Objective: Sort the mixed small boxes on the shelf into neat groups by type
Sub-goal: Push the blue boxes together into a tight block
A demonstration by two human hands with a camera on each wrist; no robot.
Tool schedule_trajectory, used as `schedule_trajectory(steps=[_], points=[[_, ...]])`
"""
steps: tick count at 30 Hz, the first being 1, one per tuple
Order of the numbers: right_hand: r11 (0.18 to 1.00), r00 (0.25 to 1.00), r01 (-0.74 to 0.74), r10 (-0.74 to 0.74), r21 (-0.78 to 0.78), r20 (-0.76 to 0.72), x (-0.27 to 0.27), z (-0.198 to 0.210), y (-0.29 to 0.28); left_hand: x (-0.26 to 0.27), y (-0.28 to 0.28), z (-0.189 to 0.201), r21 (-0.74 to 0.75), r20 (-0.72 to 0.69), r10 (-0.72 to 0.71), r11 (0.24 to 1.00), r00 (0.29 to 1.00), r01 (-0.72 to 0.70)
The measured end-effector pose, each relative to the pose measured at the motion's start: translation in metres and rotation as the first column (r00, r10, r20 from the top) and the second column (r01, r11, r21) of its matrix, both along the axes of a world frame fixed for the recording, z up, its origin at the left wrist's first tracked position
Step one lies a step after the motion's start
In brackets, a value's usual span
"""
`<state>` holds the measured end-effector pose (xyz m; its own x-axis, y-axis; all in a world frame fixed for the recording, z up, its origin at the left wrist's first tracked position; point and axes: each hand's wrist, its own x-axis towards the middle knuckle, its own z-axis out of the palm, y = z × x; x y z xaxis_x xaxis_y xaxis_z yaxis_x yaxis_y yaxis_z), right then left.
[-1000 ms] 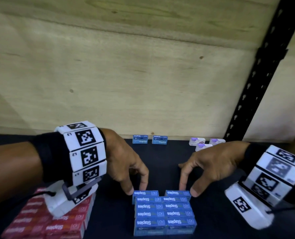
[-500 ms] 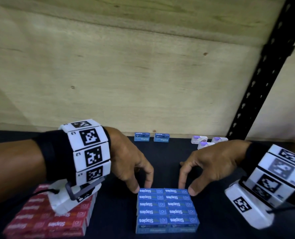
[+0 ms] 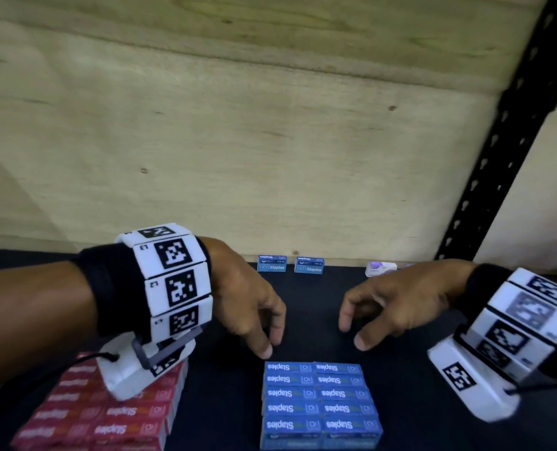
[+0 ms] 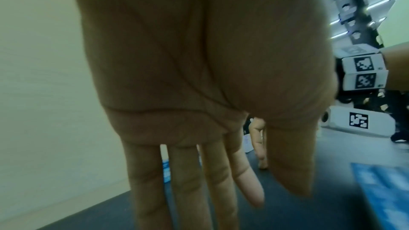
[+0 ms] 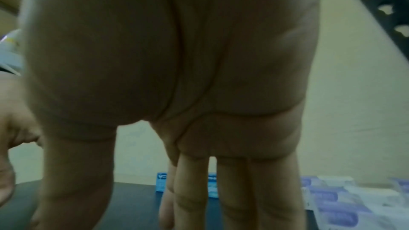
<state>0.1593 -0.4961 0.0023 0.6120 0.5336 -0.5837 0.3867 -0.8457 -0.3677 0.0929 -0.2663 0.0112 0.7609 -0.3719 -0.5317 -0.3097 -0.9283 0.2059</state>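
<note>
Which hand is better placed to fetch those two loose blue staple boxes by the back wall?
Probably the left hand. It hangs empty almost directly in front of the two blue boxes, while the right hand, also empty, sits further right, nearer the white-and-purple boxes.

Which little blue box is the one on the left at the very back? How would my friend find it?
Look along the wooden back wall. Two blue boxes stand there alone; pick the left blue box, not its twin nearer the white boxes.
</note>
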Motion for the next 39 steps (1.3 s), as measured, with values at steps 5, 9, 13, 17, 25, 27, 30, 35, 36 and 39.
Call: schedule_trajectory(steps=[5, 9, 13, 17, 25, 27, 30, 35, 36, 39], points=[[0.993, 0.988, 0.117, -0.115, -0.012, 0.107, 0.018, 0.003, 0.003, 0.034, 0.012, 0.007, 0.057, 0.018, 0.089, 0.994, 0.996, -0.089], [0.994, 0.963, 0.079, -0.055, -0.081, 0.264, 0.03, 0.002, 0.014, 0.056, 0.029, 0.0, 0.186, 0.172, 0.134, 0.968, 0.976, -0.166], [0.982, 0.905, 0.102, -0.025, -0.159, 0.424, 0.049, 0.0, 0.026, 0.074, 0.039, -0.011, 0.234, 0.261, 0.179, 0.942, 0.949, -0.242], [0.974, 0.876, 0.134, -0.032, -0.18, 0.482, 0.067, 0.001, 0.035, 0.092, 0.038, -0.013, 0.172, 0.248, 0.203, 0.953, 0.947, -0.249], [0.978, 0.912, 0.127, -0.048, -0.167, 0.408, 0.09, -0.004, 0.052, 0.108, 0.029, -0.013, 0.107, 0.192, 0.237, 0.96, 0.952, -0.26], [0.976, 0.916, 0.118, -0.036, -0.183, 0.4, 0.091, -0.004, 0.056, 0.109, 0.023, -0.007, 0.184, 0.211, 0.207, 0.951, 0.955, -0.247], [0.973, 0.924, 0.103, -0.016, -0.207, 0.382, 0.092, -0.002, 0.059, 0.108, 0.015, -0.006, 0.259, 0.303, 0.121, 0.944, 0.945, -0.204], [0.977, 0.929, 0.105, -0.03, -0.186, 0.369, 0.092, -0.001, 0.059, 0.107, 0.009, -0.005, 0.313, 0.326, 0.084, 0.93, 0.942, -0.191], [0.978, 0.929, 0.103, -0.028, -0.184, 0.369, 0.092, -0.001, 0.058, 0.107, 0.008, -0.005, 0.317, 0.333, 0.073, 0.93, 0.94, -0.184], [0.979, 0.926, 0.093, -0.018, -0.181, 0.378, 0.093, -0.003, 0.057, 0.108, 0.009, -0.006, 0.336, 0.35, 0.041, 0.927, 0.936, -0.167]])
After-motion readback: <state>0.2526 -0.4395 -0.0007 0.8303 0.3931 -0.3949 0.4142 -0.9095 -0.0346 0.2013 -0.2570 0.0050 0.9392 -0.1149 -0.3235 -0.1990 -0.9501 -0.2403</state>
